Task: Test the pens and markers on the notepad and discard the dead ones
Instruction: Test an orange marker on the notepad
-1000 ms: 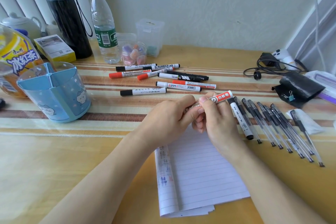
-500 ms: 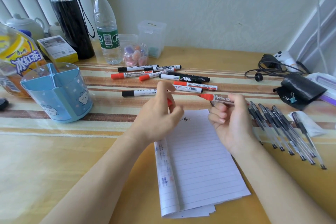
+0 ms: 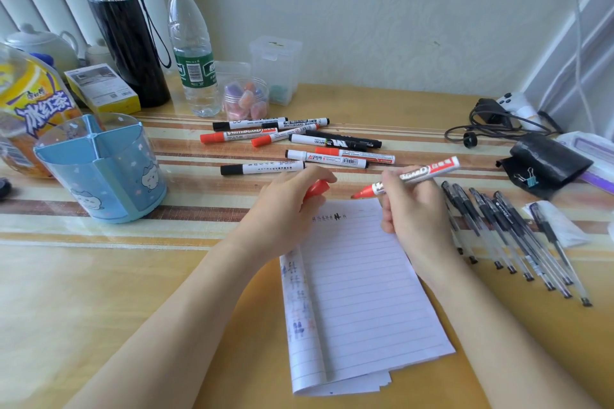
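Since the earlier frame the right hand [image 3: 415, 219] has turned the red whiteboard marker [image 3: 412, 174] into a writing grip. Its bare tip has dropped left and down toward the far edge of the notepad [image 3: 358, 292]. The left hand [image 3: 282, 209] has barely shifted.

Right fingers [image 3: 392, 189] are curled round the marker's barrel near the tip, with the tail pointing up to the far right. The tip looks just off the paper, but contact cannot be told. Left fingers [image 3: 299, 183] are curled round the red cap [image 3: 315, 189], and the hand sits at the notepad's far-left corner.

The notepad lies near-centre on the tabletop [image 3: 133, 292] between the two forearms. A row of black test marks [image 3: 329, 218] runs along its top line, with more scribbles on the folded-over left page.

Step in hand, as I judge it: test this marker.
- Set the tip on blank paper just right of the black marks so any new stroke reads clearly.
- Use light pressure and one short stroke, since pressing hard could squash the tip.
- Steady the pad corner with the left hand and keep the cap there for recapping.
- A faint or missing line means discard; no discard spot is evident.

Other markers [image 3: 299, 143] lie far of the notepad, gel pens [image 3: 505, 229] in a row to the right, and a blue pen holder [image 3: 99, 169] stands left.
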